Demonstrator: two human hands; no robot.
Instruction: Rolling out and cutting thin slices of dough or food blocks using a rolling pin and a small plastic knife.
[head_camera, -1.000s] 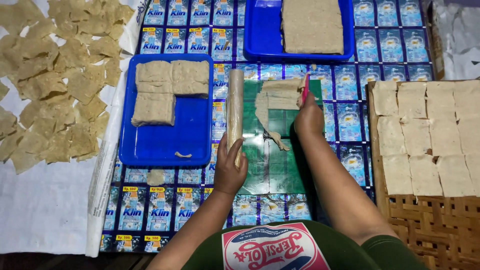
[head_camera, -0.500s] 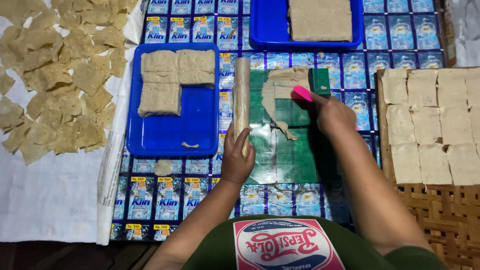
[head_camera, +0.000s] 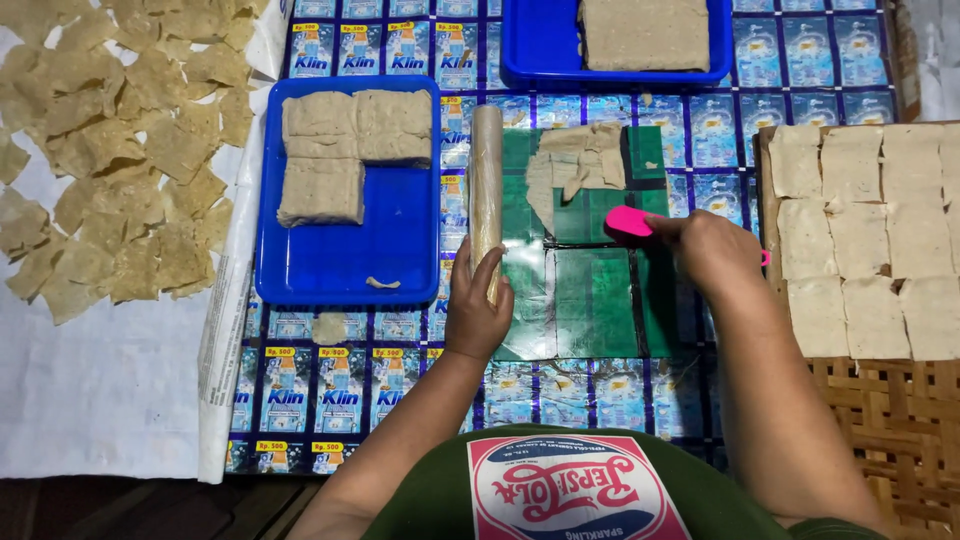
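Floor mat of blue sachet wrappers w/ a green cutting sheet (head_camera: 590, 300) in the middle: right hand (head_camera: 715, 250), fingers clamped on the pink cutter (head_camera: 628, 222), has pulled back off the thin dough sheet (head_camera: 575, 165), while left hand (head_camera: 475, 315) still grips the rolling pin (head_camera: 486, 190) beside it.

Layout as I see it from the head view: rolling pin (head_camera: 486, 190) at centre, lying on the mat's (head_camera: 595, 300) left edge. Torn dough sheet (head_camera: 575, 170) on the mat's far part. Near tray (head_camera: 340, 255) left of the pin, three dough blocks (head_camera: 350, 150) in it. Far tray (head_camera: 620, 60) behind the mat. Cut pieces (head_camera: 110, 150) far left; squares (head_camera: 870, 230) right, on a woven rack (head_camera: 900, 420).
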